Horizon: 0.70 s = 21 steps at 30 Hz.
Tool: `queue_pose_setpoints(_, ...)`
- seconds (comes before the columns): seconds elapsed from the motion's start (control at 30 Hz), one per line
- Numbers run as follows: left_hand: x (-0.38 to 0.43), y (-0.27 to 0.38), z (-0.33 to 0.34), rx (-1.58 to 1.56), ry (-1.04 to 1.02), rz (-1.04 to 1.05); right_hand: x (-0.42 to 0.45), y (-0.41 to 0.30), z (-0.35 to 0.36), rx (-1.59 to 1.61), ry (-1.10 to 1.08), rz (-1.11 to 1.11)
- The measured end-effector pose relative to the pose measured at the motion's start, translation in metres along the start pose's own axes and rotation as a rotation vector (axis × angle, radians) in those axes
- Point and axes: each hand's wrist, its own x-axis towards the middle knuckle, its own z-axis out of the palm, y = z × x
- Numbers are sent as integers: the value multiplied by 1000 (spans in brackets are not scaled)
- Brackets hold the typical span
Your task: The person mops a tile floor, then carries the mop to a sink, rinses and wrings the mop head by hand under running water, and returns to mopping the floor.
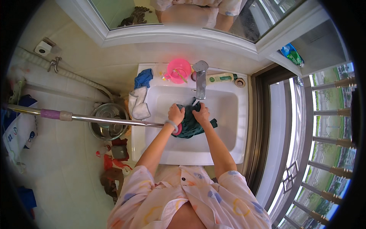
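Observation:
A dark green mop head (190, 123) of wet cloth lies bunched in the white washbasin (168, 146). Its metal pole (97, 118) stretches away to the left across the basin's rim, passing under my left wrist. A red collar (178, 129) shows where pole and cloth meet. My left hand (175, 113) grips the upper left of the cloth, a pale bangle around its wrist. On the upper right, my right hand (202, 113) clasps another part of it. Water runs from the chrome faucet (201, 83) onto the cloth between both hands. My fingertips are partly hidden in the folds.
Along the basin's back edge stand a pink cup (178, 68) and a tube (220, 78). A blue cloth (143, 78) and a white cloth (139, 103) lie on the left rim. Below the pole sits a steel basin (108, 134). A mirror cabinet (183, 35) overhangs the back; a barred window (328, 140) is right.

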Motion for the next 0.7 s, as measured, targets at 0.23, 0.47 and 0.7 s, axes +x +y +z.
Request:
queue_pose_setpoints(0.23, 44, -5, 35, -432, -148, -230, 14, 13, -43, 826, -310, -158)
queue_pose_setpoints(0.47, 46, -2, 49, -589, -228, -262, 16, -9, 5, 525, -17, -22)
queue_pose_setpoints(0.7, 34, 0, 28, -1650, -434, -569, -76, -83, -32, 309, 218, -596)
